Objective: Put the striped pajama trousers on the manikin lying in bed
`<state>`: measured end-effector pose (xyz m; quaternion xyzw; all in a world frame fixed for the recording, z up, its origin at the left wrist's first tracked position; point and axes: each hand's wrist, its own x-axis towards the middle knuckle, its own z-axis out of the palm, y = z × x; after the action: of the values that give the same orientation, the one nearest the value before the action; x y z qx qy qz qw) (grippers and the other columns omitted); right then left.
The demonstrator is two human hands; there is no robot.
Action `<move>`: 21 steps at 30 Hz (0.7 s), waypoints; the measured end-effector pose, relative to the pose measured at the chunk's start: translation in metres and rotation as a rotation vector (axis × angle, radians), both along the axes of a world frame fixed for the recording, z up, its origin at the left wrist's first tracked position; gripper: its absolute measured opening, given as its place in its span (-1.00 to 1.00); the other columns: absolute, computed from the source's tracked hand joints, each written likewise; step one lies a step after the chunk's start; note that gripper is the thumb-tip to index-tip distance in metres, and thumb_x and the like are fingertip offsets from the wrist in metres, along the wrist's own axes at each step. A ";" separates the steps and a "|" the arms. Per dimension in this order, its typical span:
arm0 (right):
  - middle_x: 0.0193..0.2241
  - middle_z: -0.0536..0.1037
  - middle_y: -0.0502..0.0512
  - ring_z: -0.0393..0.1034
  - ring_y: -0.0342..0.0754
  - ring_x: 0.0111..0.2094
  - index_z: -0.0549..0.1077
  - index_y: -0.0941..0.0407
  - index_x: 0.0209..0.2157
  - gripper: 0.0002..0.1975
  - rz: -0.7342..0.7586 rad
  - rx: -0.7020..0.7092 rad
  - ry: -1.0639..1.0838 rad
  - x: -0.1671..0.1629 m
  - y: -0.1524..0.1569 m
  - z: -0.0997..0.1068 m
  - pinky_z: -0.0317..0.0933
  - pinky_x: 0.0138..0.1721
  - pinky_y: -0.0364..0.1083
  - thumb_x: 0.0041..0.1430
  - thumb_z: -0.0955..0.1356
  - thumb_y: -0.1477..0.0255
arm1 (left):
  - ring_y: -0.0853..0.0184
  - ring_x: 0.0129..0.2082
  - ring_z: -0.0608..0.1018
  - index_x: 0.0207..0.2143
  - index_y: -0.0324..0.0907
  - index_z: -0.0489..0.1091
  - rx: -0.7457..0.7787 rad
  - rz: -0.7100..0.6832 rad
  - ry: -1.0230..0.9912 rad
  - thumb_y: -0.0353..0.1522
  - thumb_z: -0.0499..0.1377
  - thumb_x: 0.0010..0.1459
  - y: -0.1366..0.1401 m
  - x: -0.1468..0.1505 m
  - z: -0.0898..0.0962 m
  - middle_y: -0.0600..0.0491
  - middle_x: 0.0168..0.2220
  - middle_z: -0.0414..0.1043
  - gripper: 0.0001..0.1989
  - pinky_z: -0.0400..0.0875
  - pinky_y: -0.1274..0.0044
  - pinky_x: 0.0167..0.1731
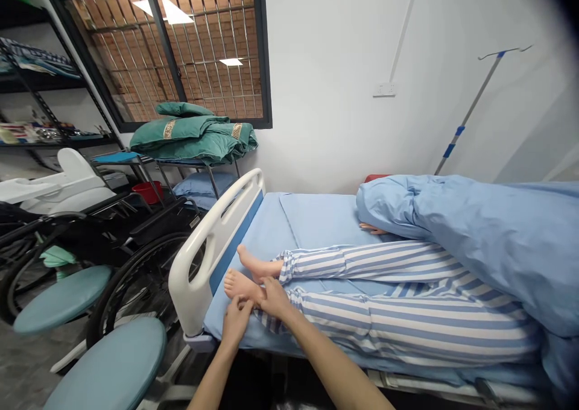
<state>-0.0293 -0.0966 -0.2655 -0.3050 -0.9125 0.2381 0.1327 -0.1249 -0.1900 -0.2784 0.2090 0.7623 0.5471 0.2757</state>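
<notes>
A care manikin in blue-and-white striped pyjama trousers (pixel 407 319) lies on the bed, legs stretched toward the footboard. My right hand (pixel 275 298) is wrapped over the ankle of the nearer foot (pixel 242 286), just beyond the trouser cuff. Under that same foot, near the heel, my left hand (pixel 237 318) has its fingers curled against it. The farther foot (pixel 259 264) rests beside it, untouched, toes up. A light blue quilt (pixel 474 241) covers the upper body, and part of a manikin hand (pixel 373 228) shows below its edge.
The white footboard (pixel 217 232) stands just left of the feet. Beyond it are a wheelchair (pixel 136 271) and two round stools (pixel 113 365). Green folded bedding (pixel 199 134) lies on a rack by the window. An IV pole (pixel 470 114) stands behind the bed.
</notes>
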 end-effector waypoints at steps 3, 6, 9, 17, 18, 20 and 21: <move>-0.11 0.28 0.16 0.16 0.01 -0.09 0.17 0.16 -0.09 -0.60 -0.076 -0.024 0.050 -0.008 0.016 0.008 0.08 -0.17 -0.10 -0.04 0.19 0.44 | 0.31 -0.39 0.43 -0.44 -0.16 0.35 0.088 -0.056 0.276 -0.35 0.15 -0.21 0.005 -0.013 0.042 0.06 -0.47 0.40 -0.82 0.27 0.51 -0.30; -0.14 0.31 0.16 0.16 -0.01 -0.11 0.19 0.18 -0.13 -0.64 -0.089 0.042 0.044 -0.022 0.033 0.006 0.04 -0.14 -0.10 -0.06 0.18 0.49 | 0.29 -0.27 0.40 -0.42 -0.12 0.36 0.148 -0.117 0.492 -0.38 0.08 -0.14 0.028 -0.028 0.073 0.04 -0.36 0.39 -0.85 0.20 0.49 -0.15; -0.19 0.32 0.20 0.16 0.01 -0.12 0.21 0.20 -0.17 -0.64 -0.058 0.112 -0.051 -0.039 0.050 -0.005 0.01 -0.13 -0.07 -0.10 0.21 0.48 | 0.21 -0.09 0.29 -0.31 -0.17 0.33 0.016 -0.169 0.714 -0.46 0.04 -0.14 0.062 -0.049 0.080 -0.06 -0.17 0.30 -0.74 0.07 0.44 -0.03; -0.20 0.33 0.25 0.18 0.11 -0.13 0.22 0.16 -0.19 -0.43 -0.066 0.164 -0.321 -0.070 0.088 -0.042 -0.12 -0.08 0.09 -0.34 0.36 0.31 | 0.02 -0.19 0.37 -0.49 -0.30 0.31 -0.343 -0.284 0.862 -0.44 0.06 -0.19 0.125 -0.095 0.056 -0.21 -0.40 0.32 -0.86 0.16 0.25 -0.19; -0.20 0.33 0.25 0.18 0.12 -0.13 0.22 0.15 -0.19 -0.42 -0.074 0.154 -0.344 -0.073 0.091 -0.044 -0.11 -0.09 0.09 -0.35 0.36 0.29 | 0.03 -0.19 0.37 -0.57 -0.28 0.29 -0.341 -0.265 0.877 -0.44 0.05 -0.18 0.130 -0.098 0.054 -0.19 -0.46 0.33 -0.93 0.16 0.25 -0.19; -0.21 0.34 0.25 0.19 0.13 -0.14 0.22 0.15 -0.18 -0.40 -0.082 0.137 -0.374 -0.077 0.094 -0.047 -0.08 -0.11 0.08 -0.35 0.36 0.24 | 0.05 -0.19 0.38 -0.69 -0.26 0.24 -0.376 -0.244 0.887 -0.45 0.05 -0.16 0.141 -0.101 0.051 -0.16 -0.55 0.32 -0.88 0.17 0.26 -0.20; -0.21 0.34 0.26 0.20 0.13 -0.14 0.22 0.15 -0.18 -0.40 -0.084 0.135 -0.381 -0.078 0.095 -0.047 -0.07 -0.12 0.08 -0.35 0.36 0.23 | 0.05 -0.20 0.39 -0.73 -0.26 0.22 -0.404 -0.236 0.887 -0.44 0.04 -0.14 0.147 -0.102 0.050 -0.16 -0.58 0.32 -0.83 0.19 0.26 -0.21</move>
<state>-0.1072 -0.0015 -0.3125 -0.3726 -0.9215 0.1088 -0.0124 -0.2269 -0.0428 -0.2288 0.4487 0.8679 0.2122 0.0202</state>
